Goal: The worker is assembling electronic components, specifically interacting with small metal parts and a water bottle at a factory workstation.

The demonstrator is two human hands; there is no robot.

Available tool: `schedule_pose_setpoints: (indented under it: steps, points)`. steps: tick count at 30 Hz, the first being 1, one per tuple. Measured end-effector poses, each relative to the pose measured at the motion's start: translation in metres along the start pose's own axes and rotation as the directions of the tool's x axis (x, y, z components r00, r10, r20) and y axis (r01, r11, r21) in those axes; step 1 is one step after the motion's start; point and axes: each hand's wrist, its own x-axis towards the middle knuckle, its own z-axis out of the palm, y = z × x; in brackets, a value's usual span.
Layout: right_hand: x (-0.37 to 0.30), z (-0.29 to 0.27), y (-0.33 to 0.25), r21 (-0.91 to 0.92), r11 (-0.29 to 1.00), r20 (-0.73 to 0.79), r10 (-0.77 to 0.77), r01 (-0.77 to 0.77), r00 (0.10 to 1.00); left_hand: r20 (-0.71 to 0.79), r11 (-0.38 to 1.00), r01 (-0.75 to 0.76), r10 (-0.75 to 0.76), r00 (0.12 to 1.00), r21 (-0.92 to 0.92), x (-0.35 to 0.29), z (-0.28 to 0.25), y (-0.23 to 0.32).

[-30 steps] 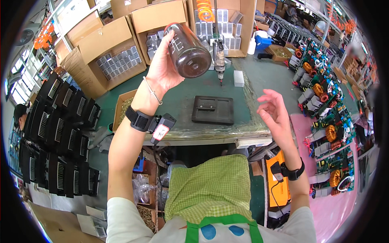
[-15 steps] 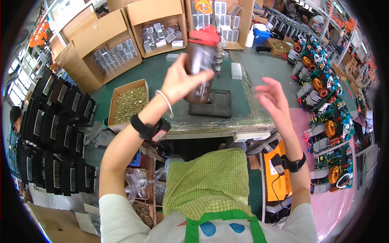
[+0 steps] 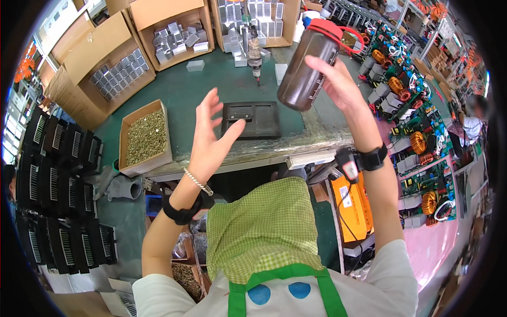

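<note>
- While the left hand (image 3: pixel 207 138) hangs spread and empty left of centre, a black plate (image 3: pixel 266 120) lies nearby.
- Upper right of centre, a tilted, red-lidded bottle (image 3: pixel 305 73) is gripped by the right hand (image 3: pixel 344 89).
- Handling it seems the step; any next move calls for a firm hold.

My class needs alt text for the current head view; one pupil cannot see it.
The right hand holds a dark, red-lidded bottle over a green bench. The left hand is open, near a black plate; boxes of metal blocks stand behind.
</note>
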Motion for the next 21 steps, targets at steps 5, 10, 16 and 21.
schedule_pose_setpoints:
  steps: [5,10,16,21]
  points:
    - [0.01,-0.002,-0.018,-0.244,0.96,-0.02,-0.148,0.139,0.989,0.154,0.905,0.293,-0.257,0.954,-0.31,-0.019,0.003,-0.005]
    - [0.014,0.003,-0.022,0.105,0.991,0.059,0.082,-0.088,0.995,0.217,0.881,0.349,-0.29,0.932,-0.321,-0.022,0.01,0.002]
    - [0.013,0.017,-0.029,0.401,0.887,0.124,0.196,-0.23,0.973,0.276,0.814,0.405,-0.311,0.909,-0.417,-0.026,0.01,-0.006]
    - [0.025,-0.001,-0.012,0.59,0.767,0.14,0.209,-0.251,0.968,0.318,0.762,0.445,-0.324,0.891,-0.471,-0.027,0.012,-0.004]
